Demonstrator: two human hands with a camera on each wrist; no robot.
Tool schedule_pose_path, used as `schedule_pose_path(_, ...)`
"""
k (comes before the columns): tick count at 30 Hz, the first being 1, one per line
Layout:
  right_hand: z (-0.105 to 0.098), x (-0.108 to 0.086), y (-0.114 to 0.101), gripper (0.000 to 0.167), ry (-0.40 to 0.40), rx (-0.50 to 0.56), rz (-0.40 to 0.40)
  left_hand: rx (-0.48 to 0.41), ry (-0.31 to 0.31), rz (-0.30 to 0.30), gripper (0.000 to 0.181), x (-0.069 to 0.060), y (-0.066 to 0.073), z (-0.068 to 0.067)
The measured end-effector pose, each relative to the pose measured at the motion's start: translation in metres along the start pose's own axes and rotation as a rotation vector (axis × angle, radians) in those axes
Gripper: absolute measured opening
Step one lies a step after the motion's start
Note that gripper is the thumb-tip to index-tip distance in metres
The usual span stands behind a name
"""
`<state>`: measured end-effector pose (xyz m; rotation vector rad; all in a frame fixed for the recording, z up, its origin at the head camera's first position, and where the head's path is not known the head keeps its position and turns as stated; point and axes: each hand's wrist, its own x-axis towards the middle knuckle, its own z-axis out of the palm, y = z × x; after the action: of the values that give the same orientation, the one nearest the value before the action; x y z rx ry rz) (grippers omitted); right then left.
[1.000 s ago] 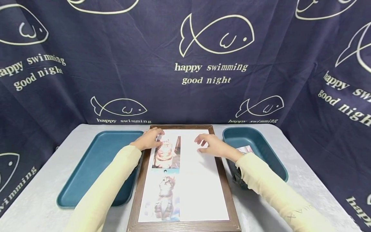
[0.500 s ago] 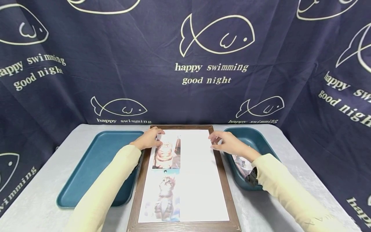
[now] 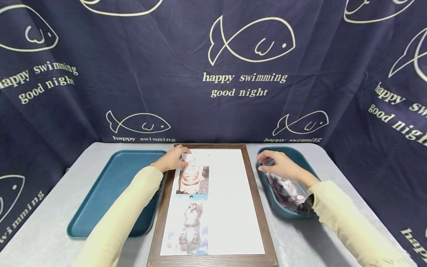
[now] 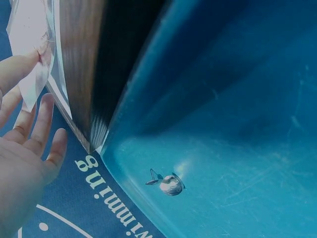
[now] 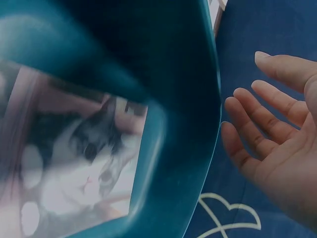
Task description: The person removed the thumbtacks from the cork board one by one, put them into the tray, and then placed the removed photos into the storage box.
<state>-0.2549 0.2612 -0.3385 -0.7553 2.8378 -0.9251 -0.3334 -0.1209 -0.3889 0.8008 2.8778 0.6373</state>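
My left hand (image 3: 171, 158) is at the upper left corner of the wooden frame (image 3: 258, 207), pinching the edge of the upper cat picture (image 3: 190, 181). In the left wrist view the thumb of this hand (image 4: 25, 163) lies over the glossy sheet (image 4: 29, 25), with fingers behind it. A second cat picture (image 3: 190, 230) lies directly below on the white board (image 3: 235, 207). My right hand (image 3: 283, 167), fingers loosely bent and holding nothing, hovers over the left side of the deep teal bin (image 3: 308, 170). Inside the bin lies a grey-and-white cat picture (image 5: 84, 163).
A shallow teal tray (image 3: 115, 193) lies left of the frame, partly under my left sleeve (image 3: 130, 204). The bin stands just right of the frame, my right sleeve (image 3: 347, 218) crossing its near end. A navy fish-print cloth (image 3: 186, 81) hangs behind the table (image 3: 46, 222).
My right hand has moved right, from above the white board to over the bin, uncovering more of the cat picture there. My left hand stays at the upper picture.
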Motion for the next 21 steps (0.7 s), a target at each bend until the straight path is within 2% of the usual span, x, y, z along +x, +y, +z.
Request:
schedule_pose_path(11, -0.017, -0.021, 0.022, 0.032, 0.057, -0.062, 0.024, -0.002, 0.012, 0.026, 0.042, 0.000, 0.001, -0.002)
schedule_pose_path(18, -0.028, -0.031, 0.037, 0.033, 0.093, -0.032, 0.066, -0.012, 0.007, 0.021, 0.041, -0.002, 0.002, -0.003)
schedule_pose_path(21, -0.032, -0.036, 0.043, 0.032, 0.122, -0.057, 0.068, -0.018, 0.003, 0.026, 0.041, -0.001, 0.001, -0.002)
